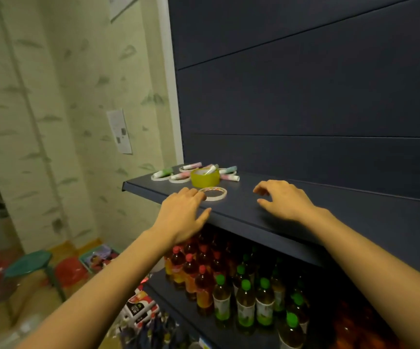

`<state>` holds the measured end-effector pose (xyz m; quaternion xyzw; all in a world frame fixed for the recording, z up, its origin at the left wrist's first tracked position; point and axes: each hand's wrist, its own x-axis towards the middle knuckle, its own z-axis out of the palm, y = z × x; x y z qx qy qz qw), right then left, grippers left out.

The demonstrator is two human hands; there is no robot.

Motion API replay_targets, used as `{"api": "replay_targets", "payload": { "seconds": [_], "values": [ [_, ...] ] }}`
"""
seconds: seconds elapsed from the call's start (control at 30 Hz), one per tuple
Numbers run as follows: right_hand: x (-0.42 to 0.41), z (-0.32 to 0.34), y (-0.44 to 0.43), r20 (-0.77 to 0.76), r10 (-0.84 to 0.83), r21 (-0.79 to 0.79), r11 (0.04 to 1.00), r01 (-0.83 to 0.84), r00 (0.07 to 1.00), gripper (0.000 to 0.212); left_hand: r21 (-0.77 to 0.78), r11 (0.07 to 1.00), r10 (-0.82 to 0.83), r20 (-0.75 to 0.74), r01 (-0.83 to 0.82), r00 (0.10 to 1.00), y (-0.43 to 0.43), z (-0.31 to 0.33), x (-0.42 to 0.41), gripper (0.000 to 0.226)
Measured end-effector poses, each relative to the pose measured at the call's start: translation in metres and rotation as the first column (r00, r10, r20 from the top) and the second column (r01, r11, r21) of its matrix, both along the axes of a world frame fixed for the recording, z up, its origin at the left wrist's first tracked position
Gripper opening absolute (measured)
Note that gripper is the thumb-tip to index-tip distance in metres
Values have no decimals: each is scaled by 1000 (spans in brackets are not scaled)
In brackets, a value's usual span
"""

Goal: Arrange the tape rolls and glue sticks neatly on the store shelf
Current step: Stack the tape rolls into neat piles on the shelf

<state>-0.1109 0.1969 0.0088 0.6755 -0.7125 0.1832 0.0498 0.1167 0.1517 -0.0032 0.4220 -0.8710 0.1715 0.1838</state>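
A dark blue shelf [329, 205] holds a heap at its left end: a thick yellow tape roll [205, 178], flat white tape rolls [178, 180] and several pastel glue sticks [163, 173], one lying across the yellow roll. A thin white tape roll [213, 193] lies flat nearer the front edge. My left hand [185, 210] rests at the shelf's front, its fingertips touching that thin roll's left rim. My right hand [283, 200] hovers over the bare shelf to the right, fingers loosely curled and holding nothing.
Below, another shelf carries rows of drink bottles [229, 285] with red and green caps. A papered wall [65, 122] stands left of the shelving. On the floor are a green stool [28, 264], red tubs [70, 270] and a basket.
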Motion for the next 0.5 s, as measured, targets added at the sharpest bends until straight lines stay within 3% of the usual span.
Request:
{"api": "replay_targets", "payload": {
  "seconds": [0.5],
  "values": [
    [9, -1, -187, -51, -120, 34, 992, 122, 991, 33, 105, 993, -45, -152, 62, 987, -167, -3, -1, 40]
  ]
}}
